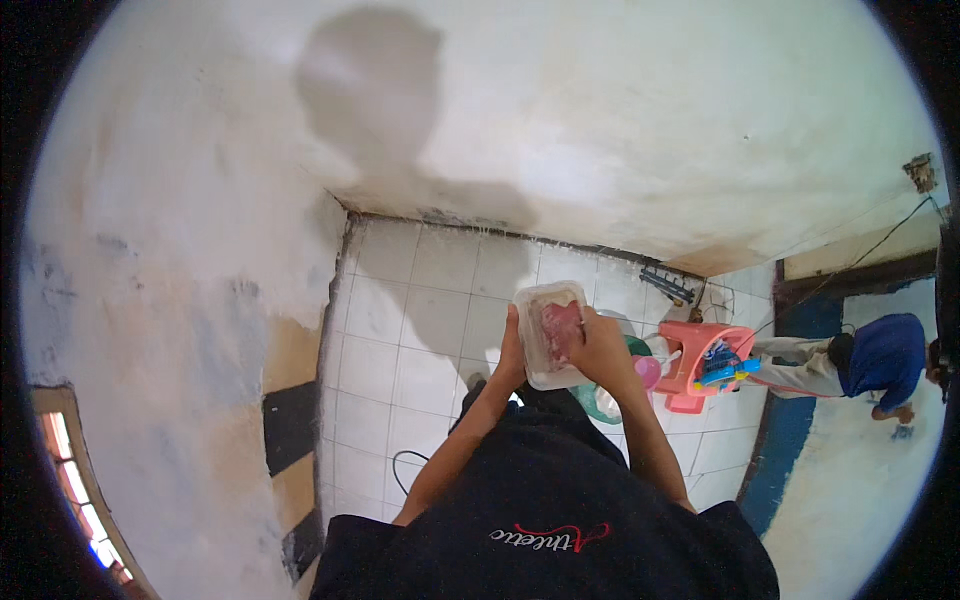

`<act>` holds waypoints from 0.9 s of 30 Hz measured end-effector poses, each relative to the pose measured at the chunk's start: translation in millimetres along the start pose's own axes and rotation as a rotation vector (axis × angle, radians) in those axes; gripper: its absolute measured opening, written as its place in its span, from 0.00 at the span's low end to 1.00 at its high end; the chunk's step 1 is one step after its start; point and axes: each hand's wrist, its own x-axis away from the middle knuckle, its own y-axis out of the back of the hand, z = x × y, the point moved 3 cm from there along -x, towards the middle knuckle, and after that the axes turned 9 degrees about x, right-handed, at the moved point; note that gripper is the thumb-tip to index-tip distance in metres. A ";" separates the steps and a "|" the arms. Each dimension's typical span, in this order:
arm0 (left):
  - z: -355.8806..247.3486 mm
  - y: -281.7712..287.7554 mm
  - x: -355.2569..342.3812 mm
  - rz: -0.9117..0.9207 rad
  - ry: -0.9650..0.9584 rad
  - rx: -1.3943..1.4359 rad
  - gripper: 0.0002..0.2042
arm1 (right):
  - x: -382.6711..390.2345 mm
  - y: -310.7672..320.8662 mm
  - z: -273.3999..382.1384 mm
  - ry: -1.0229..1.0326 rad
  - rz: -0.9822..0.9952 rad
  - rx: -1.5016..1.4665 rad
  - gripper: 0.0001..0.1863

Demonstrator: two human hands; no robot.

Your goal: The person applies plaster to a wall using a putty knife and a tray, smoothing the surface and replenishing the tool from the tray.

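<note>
A white, translucent rectangular plastic tub (538, 374) is held up in front of my body, above the tiled floor. My left hand (511, 352) grips its left side, with the thumb along the rim. Inside lies a flat pinkish-red piece (562, 328), smeared with whitish paste; whether it is a scraper or a cloth I cannot make out. My right hand (603, 348) reaches over the tub's right edge, its fingers closed on the right side of that piece. Part of the piece is hidden by the fingers.
A pink plastic stool (680, 390) stands to the right, bearing a blue-and-yellow tool (728, 373). Beside it are a pink cup (647, 372) and green and white items. A person in blue (885, 360) works at the right wall. A dark slotted object (668, 285) lies near the far wall.
</note>
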 end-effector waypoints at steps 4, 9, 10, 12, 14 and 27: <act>12.2 -15.8 14.7 0.025 0.031 0.078 0.40 | 25.2 29.7 8.9 -0.071 -0.068 0.122 0.08; 17.3 -48.2 49.7 0.094 0.100 0.186 0.39 | 67.1 23.7 20.8 -0.123 -0.220 0.142 0.09; 17.7 -48.9 55.3 0.111 0.108 0.192 0.39 | 77.1 25.2 25.3 -0.123 -0.296 0.134 0.09; 16.5 -51.9 65.7 0.150 0.125 0.202 0.39 | 91.0 13.0 21.8 -0.102 -0.451 0.107 0.08; 21.2 -42.4 69.4 0.216 0.190 0.191 0.39 | 101.9 4.1 19.0 -0.105 -0.528 0.038 0.07; 13.4 7.6 102.8 0.220 -0.062 0.079 0.46 | 105.3 -2.6 79.4 0.174 -0.442 0.217 0.11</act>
